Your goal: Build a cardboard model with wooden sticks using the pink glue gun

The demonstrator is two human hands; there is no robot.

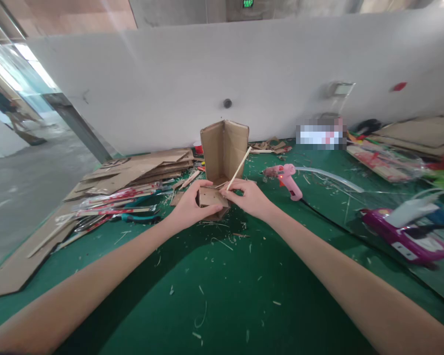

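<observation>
My left hand (198, 204) is closed around the left side of a small folded cardboard piece (210, 197) with a few small holes in it. Between the thumb and fingers of my right hand (248, 196) a thin wooden stick (239, 169) is pinched, slanting up to the right. The stick's lower end is near the cardboard piece; whether it enters a hole I cannot tell. Directly behind both hands stands an upright folded cardboard structure (224, 150), its two walls meeting at a corner.
A pink glue gun (286, 178) lies to the right, its black cord leading toward a purple power strip (407, 236). Stacked cardboard sheets (133, 170), packaged sticks (111, 202) and teal-handled pliers (136, 217) lie left. Scraps litter the green tabletop (222, 296). A white wall (170, 84) rises behind.
</observation>
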